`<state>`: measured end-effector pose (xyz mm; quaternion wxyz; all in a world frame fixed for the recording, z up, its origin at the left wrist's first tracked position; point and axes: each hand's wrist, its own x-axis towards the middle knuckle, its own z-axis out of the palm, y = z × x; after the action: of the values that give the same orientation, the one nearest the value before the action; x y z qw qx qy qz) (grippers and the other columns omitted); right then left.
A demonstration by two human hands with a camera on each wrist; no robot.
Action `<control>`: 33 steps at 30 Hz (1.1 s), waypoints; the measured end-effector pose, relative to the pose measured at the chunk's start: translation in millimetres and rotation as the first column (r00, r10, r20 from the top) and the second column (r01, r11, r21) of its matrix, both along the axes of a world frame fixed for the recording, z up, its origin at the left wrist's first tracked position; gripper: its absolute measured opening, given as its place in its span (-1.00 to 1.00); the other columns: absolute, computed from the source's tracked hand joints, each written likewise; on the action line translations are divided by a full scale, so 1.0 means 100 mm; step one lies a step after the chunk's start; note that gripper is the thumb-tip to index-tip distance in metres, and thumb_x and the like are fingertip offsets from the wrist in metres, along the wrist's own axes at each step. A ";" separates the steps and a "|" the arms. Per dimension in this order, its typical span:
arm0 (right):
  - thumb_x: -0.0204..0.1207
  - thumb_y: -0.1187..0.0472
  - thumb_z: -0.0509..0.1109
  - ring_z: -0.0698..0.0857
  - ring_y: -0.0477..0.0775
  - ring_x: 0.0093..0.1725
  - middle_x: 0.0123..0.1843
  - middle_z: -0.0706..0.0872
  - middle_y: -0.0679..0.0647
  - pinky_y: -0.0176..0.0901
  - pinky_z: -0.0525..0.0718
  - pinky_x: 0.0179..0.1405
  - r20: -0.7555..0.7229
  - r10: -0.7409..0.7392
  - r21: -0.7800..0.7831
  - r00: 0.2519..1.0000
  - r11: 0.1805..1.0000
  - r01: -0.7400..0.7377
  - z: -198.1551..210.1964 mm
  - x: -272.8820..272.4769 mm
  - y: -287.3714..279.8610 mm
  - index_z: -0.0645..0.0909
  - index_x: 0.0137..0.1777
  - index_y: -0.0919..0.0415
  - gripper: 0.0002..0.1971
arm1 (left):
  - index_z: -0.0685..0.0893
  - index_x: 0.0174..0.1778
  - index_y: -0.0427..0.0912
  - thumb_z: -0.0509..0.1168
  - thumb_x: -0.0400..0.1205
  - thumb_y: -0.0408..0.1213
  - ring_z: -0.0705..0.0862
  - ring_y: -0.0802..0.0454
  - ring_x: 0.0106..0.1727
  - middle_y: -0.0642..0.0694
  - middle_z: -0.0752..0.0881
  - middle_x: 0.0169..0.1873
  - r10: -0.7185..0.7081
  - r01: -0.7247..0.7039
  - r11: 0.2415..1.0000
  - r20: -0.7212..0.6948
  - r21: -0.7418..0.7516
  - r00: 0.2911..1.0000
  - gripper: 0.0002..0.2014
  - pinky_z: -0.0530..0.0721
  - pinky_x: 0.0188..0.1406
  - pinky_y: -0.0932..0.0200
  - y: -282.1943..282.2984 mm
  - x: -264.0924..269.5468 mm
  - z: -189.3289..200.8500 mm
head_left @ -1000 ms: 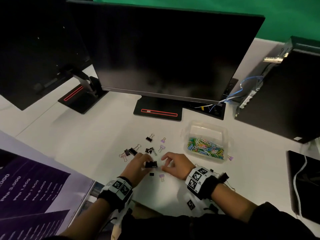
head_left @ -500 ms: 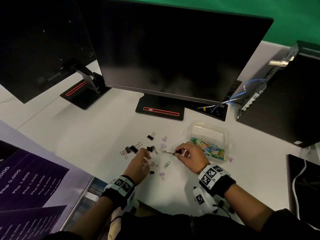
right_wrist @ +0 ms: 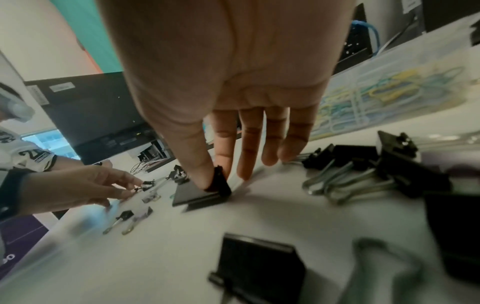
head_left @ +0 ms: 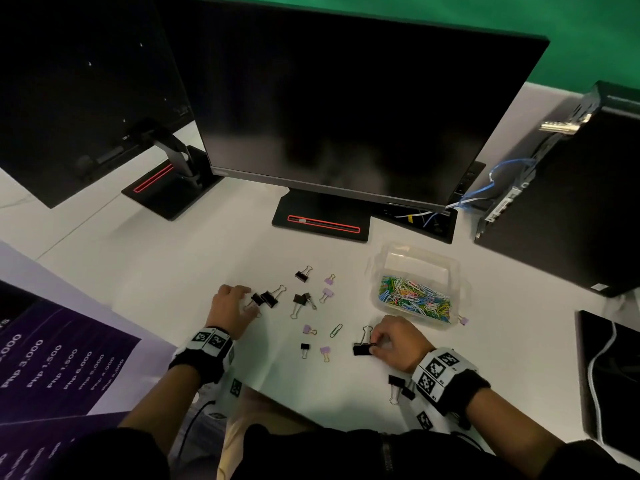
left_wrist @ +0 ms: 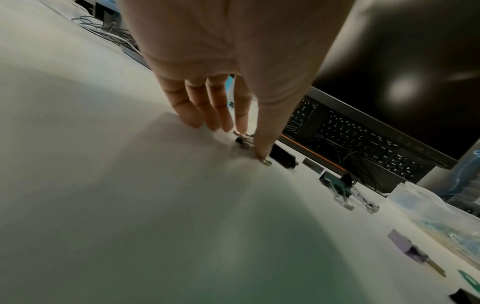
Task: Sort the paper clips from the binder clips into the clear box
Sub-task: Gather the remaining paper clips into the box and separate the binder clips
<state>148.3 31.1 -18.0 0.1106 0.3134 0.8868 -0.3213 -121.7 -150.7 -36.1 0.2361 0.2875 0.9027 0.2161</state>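
A clear box point(head_left: 417, 253) at right centre holds several coloured paper clips point(head_left: 415, 298). One green paper clip point(head_left: 336, 330) lies loose on the white table among several black and purple binder clips. My right hand point(head_left: 375, 345) is just in front of the box and pinches a black binder clip point(head_left: 362, 349) between thumb and index finger, low on the table; in the right wrist view that black binder clip point(right_wrist: 197, 195) touches the surface. My left hand point(head_left: 247, 299) reaches to the left group, its straight thumb and index tips resting on the wire handles of a small black clip point(left_wrist: 244, 142).
A large monitor point(head_left: 346, 109) and its stand point(head_left: 322, 223) are behind the clips, and a second monitor point(head_left: 79, 81) is at the left. A black computer case point(head_left: 571, 202) is at the right and a purple poster point(head_left: 59, 358) at the left. More black binder clips point(head_left: 396, 386) lie by my right wrist.
My right hand drew back from the clips by the box toward the table's front, carrying the black binder clip down. My left hand moved left and away to the black clips there.
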 end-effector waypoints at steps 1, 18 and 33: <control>0.39 0.18 0.45 0.51 -0.01 -0.03 -0.11 0.57 -0.03 -0.28 0.43 -0.04 0.020 0.020 0.000 1.000 1.000 -0.020 0.01 -0.01 0.00 0.65 -0.18 0.02 -0.95 | 0.60 0.23 -0.22 0.42 0.49 -0.28 0.56 -0.22 0.16 -0.22 0.54 0.07 -0.015 0.015 1.000 0.017 0.008 1.000 -0.62 0.50 0.18 0.07 0.03 0.01 0.02; 0.43 0.24 0.32 0.59 -0.08 -0.26 -0.23 0.69 0.00 -0.31 0.55 -0.19 -0.083 0.055 -0.066 0.995 0.996 -0.060 0.08 -0.47 -0.08 0.69 -0.02 0.16 -0.83 | 0.44 -0.07 -0.19 0.34 0.47 -0.42 0.56 -0.08 -0.24 -0.05 0.57 -0.29 0.035 -0.049 0.989 0.106 0.140 0.994 -0.78 0.45 -0.33 0.21 0.19 0.24 0.16; 0.49 0.25 0.35 0.59 0.10 -0.03 0.01 0.55 0.12 -0.15 0.52 -0.02 0.076 0.165 -0.043 0.983 0.986 -0.162 -0.05 -0.59 -0.10 0.60 -0.07 0.20 -0.94 | 0.56 0.04 -0.01 0.30 0.53 -0.34 0.50 0.04 -0.09 -0.03 0.42 0.00 -0.230 0.227 0.973 0.051 0.048 0.972 -0.78 0.56 0.04 0.18 0.06 0.51 0.12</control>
<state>89.0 21.3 -22.8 0.1777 0.2498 0.8983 -0.3147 -70.3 -145.1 -24.5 0.2788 0.3881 0.8519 0.2145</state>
